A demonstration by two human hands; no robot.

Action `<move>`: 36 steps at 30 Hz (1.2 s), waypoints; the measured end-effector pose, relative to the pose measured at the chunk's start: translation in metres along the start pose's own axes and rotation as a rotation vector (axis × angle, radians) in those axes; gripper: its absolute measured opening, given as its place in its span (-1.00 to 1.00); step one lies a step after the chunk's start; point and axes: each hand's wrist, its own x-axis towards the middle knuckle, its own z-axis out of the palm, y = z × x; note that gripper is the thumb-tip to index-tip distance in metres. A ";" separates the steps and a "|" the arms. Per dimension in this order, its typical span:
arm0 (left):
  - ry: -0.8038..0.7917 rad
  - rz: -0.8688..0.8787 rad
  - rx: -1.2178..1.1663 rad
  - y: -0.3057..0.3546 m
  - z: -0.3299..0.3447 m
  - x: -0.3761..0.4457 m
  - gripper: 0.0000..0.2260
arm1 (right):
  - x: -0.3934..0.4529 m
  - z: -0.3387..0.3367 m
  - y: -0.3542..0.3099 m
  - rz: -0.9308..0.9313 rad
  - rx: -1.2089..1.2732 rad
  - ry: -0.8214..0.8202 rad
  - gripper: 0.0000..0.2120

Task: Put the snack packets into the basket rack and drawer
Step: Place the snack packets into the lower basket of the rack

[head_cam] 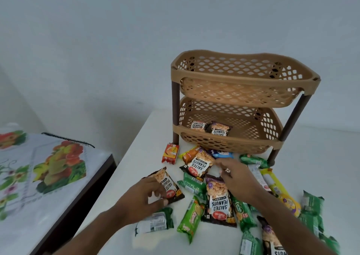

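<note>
A tan two-tier basket rack [241, 83] stands on the white table [136, 143]. Two salted peanut packets [211, 128] lie in its lower basket; the upper basket looks bare. Several snack packets lie scattered in front of the rack. My left hand [144, 198] grips one salted peanut packet [167, 184] by its side. My right hand [233, 174] pinches the top edge of another salted peanut packet [219, 200], close to a third one [198, 165] lying flat.
Green packets [191, 217], a yellow packet [280, 192], an orange-red packet [170, 153] and a blue one [222, 154] lie around my hands. A second table with a fruit-print cloth [48, 169] stands at the left. A plain wall is behind the rack.
</note>
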 end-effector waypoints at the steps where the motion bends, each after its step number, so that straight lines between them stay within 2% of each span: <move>1: -0.018 0.004 0.005 0.000 0.001 -0.006 -0.92 | -0.002 0.005 -0.003 -0.022 0.004 -0.073 -0.62; 4: -0.060 -0.006 0.035 0.000 0.005 -0.022 -0.83 | -0.010 0.021 -0.011 -0.072 0.043 -0.255 -0.59; 6: -0.105 -0.007 0.102 -0.001 0.008 -0.033 -0.67 | -0.017 0.031 -0.014 -0.091 0.046 -0.317 -0.58; 9: -0.143 -0.018 0.173 0.000 0.013 -0.045 -0.46 | -0.024 0.047 -0.018 -0.159 -0.077 -0.392 -0.51; 14: -0.094 -0.083 0.144 0.003 0.014 -0.052 -0.46 | -0.036 0.068 -0.026 -0.261 -0.255 -0.487 -0.31; 16: -0.083 -0.113 0.104 0.001 0.012 -0.056 -0.47 | -0.040 0.075 -0.029 -0.303 -0.412 -0.485 -0.24; 18: -0.069 -0.131 0.063 0.000 0.007 -0.058 -0.51 | -0.042 0.080 -0.030 -0.358 -0.582 -0.470 -0.25; 21: -0.013 -0.165 -0.026 0.002 -0.004 -0.059 -0.61 | -0.041 0.084 -0.030 -0.412 -0.682 -0.421 -0.39; 24: 0.067 -0.228 -0.211 0.007 -0.011 -0.055 -0.58 | -0.042 0.085 -0.026 -0.403 -0.595 -0.396 -0.50; 27: 0.142 -0.250 -0.354 0.015 -0.014 -0.043 -0.55 | -0.043 0.077 -0.021 -0.329 -0.305 -0.379 -0.51; 31: 0.185 -0.201 -0.401 0.035 -0.013 -0.011 -0.56 | -0.037 0.047 -0.018 -0.213 0.069 -0.327 -0.46; 36: 0.198 -0.173 -0.451 0.071 -0.013 0.048 -0.79 | -0.019 -0.002 -0.008 -0.068 0.274 -0.135 -0.52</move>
